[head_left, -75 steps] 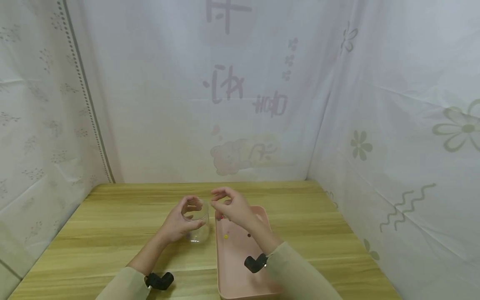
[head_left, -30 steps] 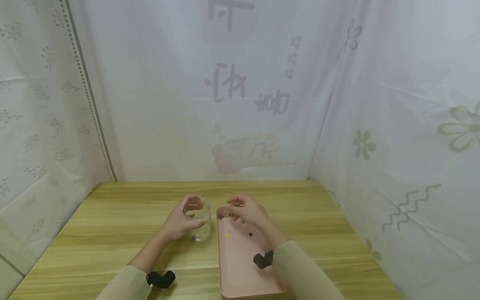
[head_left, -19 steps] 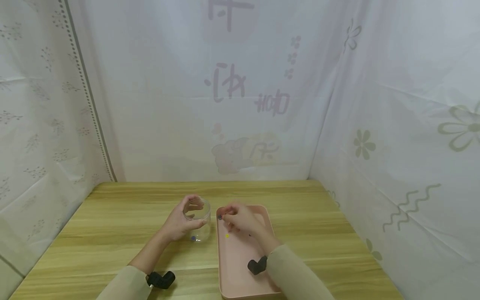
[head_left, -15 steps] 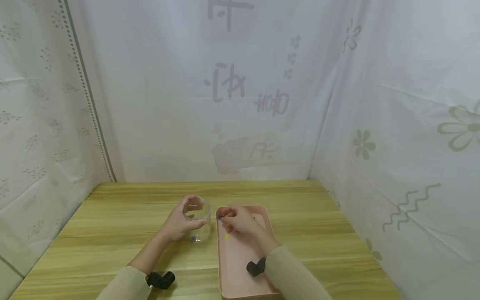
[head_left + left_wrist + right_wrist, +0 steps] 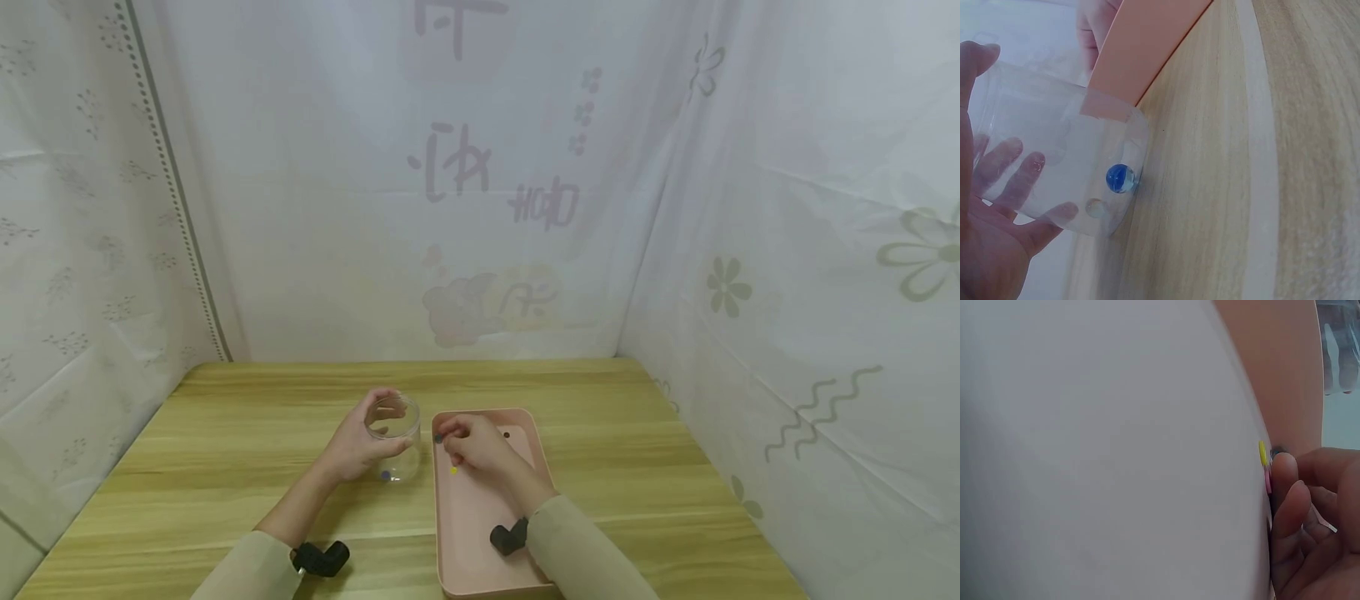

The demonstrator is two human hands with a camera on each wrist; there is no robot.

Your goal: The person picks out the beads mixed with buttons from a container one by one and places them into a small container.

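Note:
My left hand (image 5: 358, 442) grips a clear jar (image 5: 405, 457) whose open mouth faces up, beside the tray's left wall. A blue marble (image 5: 1120, 179) lies at the jar's bottom; whether the pale round spot near it is another marble or a reflection, I cannot tell. My right hand (image 5: 480, 446) reaches into the far left part of the pink tray (image 5: 480, 550), fingers curled low over its floor. By its fingertips are a dark marble (image 5: 1279, 450), a yellow button-like disc (image 5: 1263, 453) and a pink one (image 5: 1268, 480). Anything between thumb and finger is hidden.
The tray stands on a wood-grain table (image 5: 630, 467). A small dark round piece (image 5: 507, 435) lies at the tray's far right. Pale printed curtains (image 5: 330, 183) hang behind and on both sides. A black wrist camera (image 5: 508, 537) overhangs the tray.
My right hand has gone from beside the jar's mouth rightward, then down into the tray's far left. It now covers most small pieces there. My left hand and the jar have stayed nearly still.

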